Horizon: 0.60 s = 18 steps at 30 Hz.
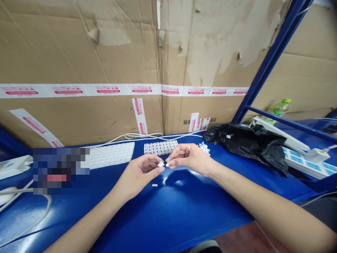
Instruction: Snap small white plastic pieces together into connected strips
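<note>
Between thumb and fingers, my left hand (140,174) pinches a small white plastic piece (160,164) with dark marks. Close beside it on the right, my right hand (188,156) holds a tiny white part (167,164) at its fingertips. The two parts are nearly touching; whether they meet I cannot tell. A loose small white piece (154,185) lies on the blue table (168,218) below my left hand. Behind my hands stand rows of white pieces with dark openings (158,147). A heap of small white parts (204,148) is partly hidden behind my right wrist.
A flat white block of rows (112,154) lies behind my left hand. A black plastic bag (244,140), a power strip (308,161) and a green-capped bottle (280,110) are at the right. Cardboard (105,63) walls the back. White cables (47,207) run at the left.
</note>
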Tool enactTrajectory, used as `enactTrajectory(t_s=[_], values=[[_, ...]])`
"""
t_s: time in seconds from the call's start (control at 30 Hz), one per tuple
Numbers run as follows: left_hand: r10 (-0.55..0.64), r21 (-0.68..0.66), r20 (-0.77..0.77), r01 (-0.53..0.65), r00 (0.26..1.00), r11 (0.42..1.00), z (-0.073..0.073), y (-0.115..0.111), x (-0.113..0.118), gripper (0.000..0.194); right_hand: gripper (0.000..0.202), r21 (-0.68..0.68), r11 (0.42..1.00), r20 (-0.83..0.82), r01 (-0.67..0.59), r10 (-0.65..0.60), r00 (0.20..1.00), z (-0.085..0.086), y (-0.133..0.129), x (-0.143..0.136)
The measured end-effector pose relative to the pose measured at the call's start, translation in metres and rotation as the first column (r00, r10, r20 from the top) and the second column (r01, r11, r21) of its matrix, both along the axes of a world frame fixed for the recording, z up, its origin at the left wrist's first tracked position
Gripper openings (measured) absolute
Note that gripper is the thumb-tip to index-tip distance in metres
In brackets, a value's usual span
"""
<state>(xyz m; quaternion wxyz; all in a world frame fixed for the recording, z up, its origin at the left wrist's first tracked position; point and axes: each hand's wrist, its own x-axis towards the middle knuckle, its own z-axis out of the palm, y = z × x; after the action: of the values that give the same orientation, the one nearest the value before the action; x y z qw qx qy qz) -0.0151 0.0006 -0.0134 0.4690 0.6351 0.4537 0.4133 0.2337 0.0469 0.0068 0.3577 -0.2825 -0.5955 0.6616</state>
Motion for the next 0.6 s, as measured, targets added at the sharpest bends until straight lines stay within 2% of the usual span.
enactTrajectory(t_s=[0.2, 0.3, 0.37, 0.47, 0.53, 0.6], values=[[-0.035, -0.032, 0.01, 0.036, 0.999, 0.999, 0.006, -0.003, 0.003, 0.032, 0.033, 0.114, 0.993, 0.008, 0.025, -0.026, 1.0, -0.005, -0.002, -0.003], [-0.012, -0.021, 0.035, 0.013, 0.999, 1.0, 0.004, -0.003, 0.004, 0.035, 0.026, 0.276, 0.958, 0.017, 0.081, -0.089, 0.996, -0.006, -0.006, -0.005], [-0.006, -0.022, 0.059, 0.008, 0.998, 1.0, 0.003, -0.002, 0.004, 0.038, 0.019, 0.448, 0.887, 0.033, 0.111, -0.141, 0.989, -0.006, -0.009, -0.005], [-0.017, -0.03, 0.085, 0.02, 0.996, 0.999, 0.003, -0.003, 0.005, 0.039, 0.006, 0.725, 0.686, 0.107, 0.062, -0.201, 0.974, -0.005, -0.012, -0.004], [-0.02, -0.035, 0.092, 0.023, 0.996, 0.999, 0.005, -0.004, 0.006, 0.039, 0.006, 0.827, 0.562, 0.136, 0.012, -0.22, 0.966, -0.005, -0.012, -0.003], [-0.018, -0.043, 0.098, 0.022, 0.995, 0.999, 0.007, -0.005, 0.007, 0.039, 0.008, 0.863, 0.505, 0.119, 0.009, -0.221, 0.968, -0.005, -0.011, -0.003]])
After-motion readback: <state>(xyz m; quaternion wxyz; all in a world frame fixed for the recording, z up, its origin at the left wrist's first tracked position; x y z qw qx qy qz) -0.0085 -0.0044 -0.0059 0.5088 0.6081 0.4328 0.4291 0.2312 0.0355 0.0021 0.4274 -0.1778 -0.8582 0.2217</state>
